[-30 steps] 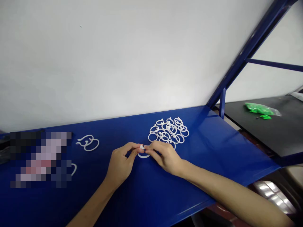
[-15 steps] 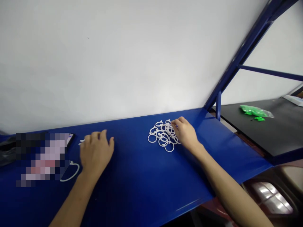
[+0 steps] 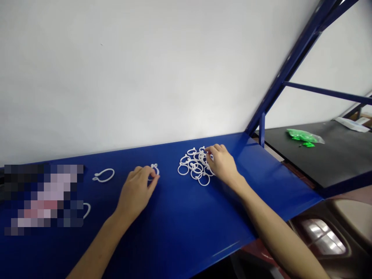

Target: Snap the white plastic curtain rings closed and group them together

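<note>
My left hand (image 3: 138, 190) is pinched around a white curtain ring (image 3: 157, 169) with small ball ends, near the middle of the blue table (image 3: 162, 224). Part of that ring is hidden by the fingers. On the right, a loose pile of white curtain rings (image 3: 194, 167) lies overlapping on the tabletop. My right hand (image 3: 222, 161) rests at the pile's right side, fingers bent and closed on a ring there; the fingers partly cover it. To the left of my left hand lies a separate, open white ring (image 3: 105, 175).
A blurred-out patch (image 3: 49, 193) covers things at the table's left. Blue metal posts (image 3: 270, 95) rise at the right. Beyond them a black table (image 3: 299, 162) carries a bag of green pieces (image 3: 303, 135). A brown plastic chair (image 3: 322, 228) stands below the right edge. A white wall backs the table.
My left hand has moved right, away from the left-hand rings, and a ring now shows at its fingertips. My right hand stays at the pile. The view has shifted slightly.
</note>
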`<state>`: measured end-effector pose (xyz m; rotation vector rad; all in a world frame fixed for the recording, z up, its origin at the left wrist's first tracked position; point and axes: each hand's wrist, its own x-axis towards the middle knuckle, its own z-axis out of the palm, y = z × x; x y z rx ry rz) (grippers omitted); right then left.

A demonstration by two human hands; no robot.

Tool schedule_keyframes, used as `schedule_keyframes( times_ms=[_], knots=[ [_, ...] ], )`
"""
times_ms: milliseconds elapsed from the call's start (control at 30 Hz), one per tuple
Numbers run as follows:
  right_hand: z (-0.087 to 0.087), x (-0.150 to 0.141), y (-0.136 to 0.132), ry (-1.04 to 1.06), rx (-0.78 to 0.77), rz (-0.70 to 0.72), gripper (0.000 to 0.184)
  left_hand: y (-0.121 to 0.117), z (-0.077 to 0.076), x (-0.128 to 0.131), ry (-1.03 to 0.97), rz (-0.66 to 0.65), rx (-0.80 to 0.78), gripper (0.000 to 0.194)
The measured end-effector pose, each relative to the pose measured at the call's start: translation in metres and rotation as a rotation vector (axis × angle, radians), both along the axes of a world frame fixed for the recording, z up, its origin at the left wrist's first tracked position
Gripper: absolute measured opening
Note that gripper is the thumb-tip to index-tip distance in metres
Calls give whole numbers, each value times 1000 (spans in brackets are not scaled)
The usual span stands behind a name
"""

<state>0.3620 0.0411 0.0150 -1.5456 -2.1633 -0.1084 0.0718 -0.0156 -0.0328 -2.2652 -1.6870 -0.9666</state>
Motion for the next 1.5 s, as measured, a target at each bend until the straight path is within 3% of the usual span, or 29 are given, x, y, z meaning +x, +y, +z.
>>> schedule_keyframes(
  times_ms=[67,167,300,433,500,567,633,767,833,1067,1267,1500],
  knots=[
    [-2,-18,-14,179,-61,237,16,-8,3,18,-60,-116,96,15],
    [-11,-44,-38,461,-363,497,13,-18,7,38,-95,-261,198,17],
    [-27,-63,-52,723,-556,544,12,-23,9,46,-89,-343,258,21],
    [-34,-64,-50,795,-494,513,8,-23,7,46,-112,-363,222,14],
    [-33,-62,-48,763,-410,492,6,-23,7,45,-177,-307,230,10],
    [-33,-61,-48,700,-345,494,5,-22,9,43,-272,-162,217,6],
    [-33,-61,-49,637,-303,511,6,-21,11,40,-356,-49,92,11],
    [-37,-61,-49,555,-249,504,10,-20,14,37,-514,-110,-355,36],
    [-38,-59,-48,518,-204,490,14,-21,15,40,-595,-159,-429,45],
    [-35,-55,-47,165,-58,445,25,-26,13,47,-448,-177,-385,30],
    [-39,-60,-53,-34,3,537,26,-23,8,45,-436,-188,-424,31],
    [-50,-57,-49,-152,141,669,30,-25,-3,44,-340,-220,-359,30]
  ],
)
